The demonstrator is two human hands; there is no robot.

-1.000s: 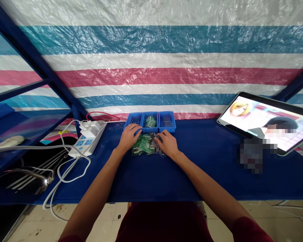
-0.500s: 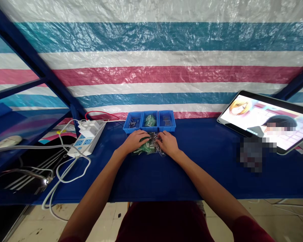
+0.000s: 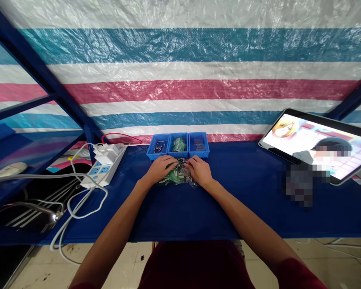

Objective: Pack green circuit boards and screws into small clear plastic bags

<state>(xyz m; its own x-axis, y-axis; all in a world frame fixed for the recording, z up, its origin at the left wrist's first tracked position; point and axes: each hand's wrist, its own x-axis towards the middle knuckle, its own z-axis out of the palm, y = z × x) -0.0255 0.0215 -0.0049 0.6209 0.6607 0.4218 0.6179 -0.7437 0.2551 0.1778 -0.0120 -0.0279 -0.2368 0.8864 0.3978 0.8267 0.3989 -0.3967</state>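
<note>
"What's the surface like?"

"A blue table [image 3: 180, 212], bare in front of the pile [image 3: 177, 175]. Behind the pile hangs a sheet [image 3: 198, 89] striped white, blue and red. Blue posts [image 3: 55, 86] slope up on either side, and pale floor tiles [image 3: 264, 257] show below the table."

"And the pile itself?"

"One, on the table between the two hands: green and clear packets with small metal pieces, too jumbled to count."

"What are the fingers doing?"

"The left hand [image 3: 159, 169] lies over the pile's left side, fingers bent and close together. The right hand [image 3: 200, 169] is at its right side, fingers curled in, tips on it. Whether either pinches a piece, I can't tell."

"Count the rest."

"Three blue bins [image 3: 179, 154] in a row just behind the pile: thin metal pieces in the left one, greenish packets in the middle, small pieces I can't make out in the right. One power strip [image 3: 96, 176] left of the pile, with white plugs [image 3: 106, 154] in it. One red wire [image 3: 123, 134], behind and left. One screen [image 3: 321, 146], well to the right; one pixelated patch beside it."
</note>
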